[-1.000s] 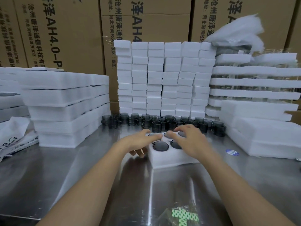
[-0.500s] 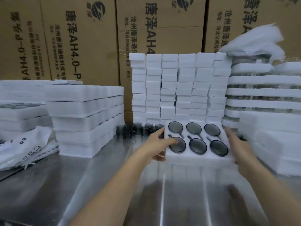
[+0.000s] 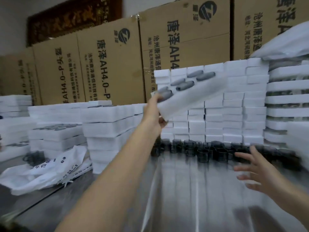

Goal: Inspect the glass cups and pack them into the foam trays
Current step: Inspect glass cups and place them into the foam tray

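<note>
My left hand (image 3: 154, 114) grips the near left corner of a white foam tray (image 3: 197, 96) and holds it up in the air, tilted, in front of the foam wall. Several dark glass cups (image 3: 184, 85) sit in its holes. My right hand (image 3: 257, 171) hovers low over the steel table at the right, fingers spread, holding nothing. A row of loose dark glass cups (image 3: 203, 152) stands on the table along the foot of the foam wall, just beyond my right hand.
Stacks of filled foam trays (image 3: 107, 124) stand at the left, a wall of small foam blocks (image 3: 234, 114) at the back, more tray stacks (image 3: 287, 101) at the right. A crumpled white bag (image 3: 45, 171) lies at the left. Cardboard cartons (image 3: 107, 64) line the wall.
The filled tray has been lifted off the table and swung up and left in my left hand alone. My right hand has let go and dropped low to the right.
</note>
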